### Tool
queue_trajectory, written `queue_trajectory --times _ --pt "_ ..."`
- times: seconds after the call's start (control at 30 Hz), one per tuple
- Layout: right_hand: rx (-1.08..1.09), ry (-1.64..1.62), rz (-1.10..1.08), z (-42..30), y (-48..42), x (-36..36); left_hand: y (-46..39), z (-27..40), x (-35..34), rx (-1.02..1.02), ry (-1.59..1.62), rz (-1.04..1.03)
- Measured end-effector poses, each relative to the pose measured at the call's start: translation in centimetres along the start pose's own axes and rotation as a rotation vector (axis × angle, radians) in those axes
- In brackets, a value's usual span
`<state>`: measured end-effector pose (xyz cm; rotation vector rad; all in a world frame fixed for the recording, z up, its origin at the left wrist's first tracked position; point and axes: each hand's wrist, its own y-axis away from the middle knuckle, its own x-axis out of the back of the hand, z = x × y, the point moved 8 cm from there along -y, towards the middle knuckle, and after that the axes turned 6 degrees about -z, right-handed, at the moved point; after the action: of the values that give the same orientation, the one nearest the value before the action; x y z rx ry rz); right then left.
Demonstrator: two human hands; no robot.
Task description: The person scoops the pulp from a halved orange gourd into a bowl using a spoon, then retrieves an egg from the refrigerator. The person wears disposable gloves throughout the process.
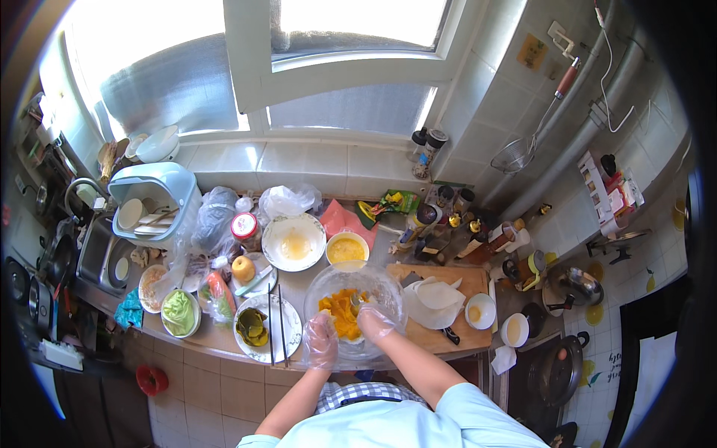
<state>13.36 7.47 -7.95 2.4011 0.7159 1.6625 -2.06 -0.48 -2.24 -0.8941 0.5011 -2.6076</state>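
Note:
A large clear bowl (389,285) stands at the counter's front edge with orange chunks, perhaps cooked pumpkin (341,308), and some white powder in it. My left hand (321,339), in a clear plastic glove, is at the bowl's left front rim, its fingers by the chunks; its grip cannot be made out. My right hand (374,323), gloved too, reaches inside over the right of the chunks. A shiny metal piece (355,301), probably a spoon, shows by its fingertips; whether it is held is unclear. Behind the bowl sits a white bowl of yellow liquid (345,250).
Left of the bowl are dark chopsticks (270,325) across a plate (291,319) with dark green peels. To the right, a wooden cutting board (470,274) carries white sheets (434,302), a knife (450,335) and a small bowl (480,311). Bottles (437,241) crowd the back right.

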Motion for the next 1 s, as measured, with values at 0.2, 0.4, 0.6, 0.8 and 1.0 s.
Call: queue_trajectory --times 0.2,0.4,0.6,0.8,1.0 --pt "0.114 0.193 -0.012 0.3 -0.5 -4.8 -0.4 0.7 0.5 -0.018 0.002 0.006" --pt "0.189 0.355 -0.149 -0.6 1.0 -0.5 -0.5 0.7 0.6 -0.028 0.011 0.038" --pt "0.476 0.307 0.045 -2.4 5.4 4.3 -0.4 0.4 0.5 0.046 0.025 -0.002" --pt "0.547 0.275 0.177 -1.1 4.1 1.6 -0.2 0.2 0.2 0.020 0.015 -0.006" --pt "0.447 0.503 0.095 -0.2 4.0 3.7 -0.3 0.1 0.4 -0.018 0.031 0.038"
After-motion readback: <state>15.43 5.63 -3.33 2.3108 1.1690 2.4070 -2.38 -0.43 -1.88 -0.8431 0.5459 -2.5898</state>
